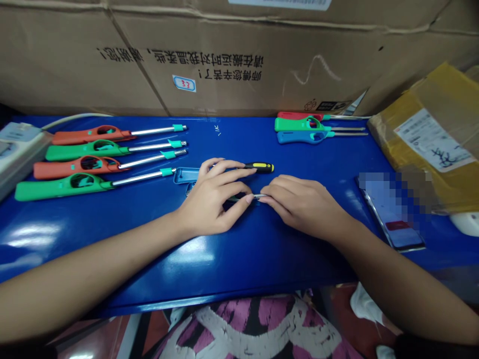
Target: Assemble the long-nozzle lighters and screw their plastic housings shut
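Observation:
My left hand [219,199] is over the middle of the blue table, its thumb and index finger pinched on a thin metal tube [258,196]. From the other side, the closed fingers of my right hand [305,202] grip the end of the same tube. A blue plastic lighter casing [186,175] sticks out behind my left hand, which hides the rest of it. Just beyond my left fingertips lies a screwdriver [264,167] with a black and yellow handle, its shaft hidden by the hand.
Several orange and green long-nosed lighters [63,188] lie in a row at left, beside a white power strip [22,149]. Three more lighters [299,137] lie at back right. A large cardboard box [224,94] borders the back; a phone [392,219] and yellow-taped parcel [445,119] are at right.

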Available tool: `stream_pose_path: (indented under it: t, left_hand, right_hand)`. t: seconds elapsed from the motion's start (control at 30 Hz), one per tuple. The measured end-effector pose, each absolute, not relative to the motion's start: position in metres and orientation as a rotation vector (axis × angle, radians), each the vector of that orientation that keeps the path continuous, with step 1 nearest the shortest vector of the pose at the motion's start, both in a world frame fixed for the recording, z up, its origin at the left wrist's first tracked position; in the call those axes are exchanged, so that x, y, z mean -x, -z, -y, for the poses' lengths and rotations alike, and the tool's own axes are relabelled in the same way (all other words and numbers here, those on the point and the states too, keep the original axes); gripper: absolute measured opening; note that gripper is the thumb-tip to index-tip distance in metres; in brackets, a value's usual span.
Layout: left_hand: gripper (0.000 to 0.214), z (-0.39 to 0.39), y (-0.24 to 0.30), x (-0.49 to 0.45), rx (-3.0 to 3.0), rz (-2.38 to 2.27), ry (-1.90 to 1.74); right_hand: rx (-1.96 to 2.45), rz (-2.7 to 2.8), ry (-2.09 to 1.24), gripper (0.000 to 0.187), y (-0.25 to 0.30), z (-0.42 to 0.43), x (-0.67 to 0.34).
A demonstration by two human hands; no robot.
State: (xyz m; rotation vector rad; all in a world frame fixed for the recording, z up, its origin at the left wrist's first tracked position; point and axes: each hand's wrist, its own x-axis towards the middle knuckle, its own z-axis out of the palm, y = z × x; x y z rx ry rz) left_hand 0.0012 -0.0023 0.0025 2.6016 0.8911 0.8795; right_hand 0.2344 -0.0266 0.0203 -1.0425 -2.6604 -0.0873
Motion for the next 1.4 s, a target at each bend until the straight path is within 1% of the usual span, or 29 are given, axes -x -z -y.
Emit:
stream_pose_path:
  t: [0.13,0.23,0.53,0.6,0.7,0.83,0.97,1.13,1.4]
  left_hand:
    - [0.013,0.0019,-0.0012,-0.0004,-2.658,-0.873,-0.961]
    - [0.009,-0.0001,0.0014,0.0005,-2.748,-0.818,-0.992]
    - [0.011,-0.0004,0.0031,-0.0018,-2.792,-0.738,-1.039]
    - [0.011,0.0004,0.0033,-0.0029,-2.774,-0.753,-1.043]
    - [0.011,0.0014,0.0035,-0.0041,-2.757,-0.806,-1.017]
    - [0.013,0.0012,0.0031,-0.0043,-2.766,-0.834,-0.986]
    - [0.013,0.0012,0.0027,-0.0039,-2.788,-0.827,-0.971]
    - [0.015,0.0031,0.0026,-0.0046,-2.816,-0.813,-0.927]
    - [0.015,0.0026,0.0022,-0.0047,-2.826,-0.863,-0.905]
  right_hand:
    - [1.068,2.674,0.102,0.032,-0.0207,0.0270,-0.2342]
    - [1.078,2.689,0.148,0.029,-0.0208,0.0277,-0.2340]
    - [1.048,2.680,0.390,0.017,-0.0227,0.0347,-0.2295]
    - [1.066,2.669,0.354,0.017,-0.0230,0.0347,-0.2289]
    - [1.130,2.634,0.176,0.020,-0.0224,0.0331,-0.2297]
    - [1.208,2.592,-0.080,0.013,-0.0208,0.0302,-0.2324]
    - [1.260,2.580,-0.229,0.009,-0.0198,0.0283,-0.2345]
    - [1.275,2.570,-0.304,0.015,-0.0190,0.0267,-0.2352]
    - [1.290,2.645,-0.192,0.027,-0.0196,0.0264,-0.2355]
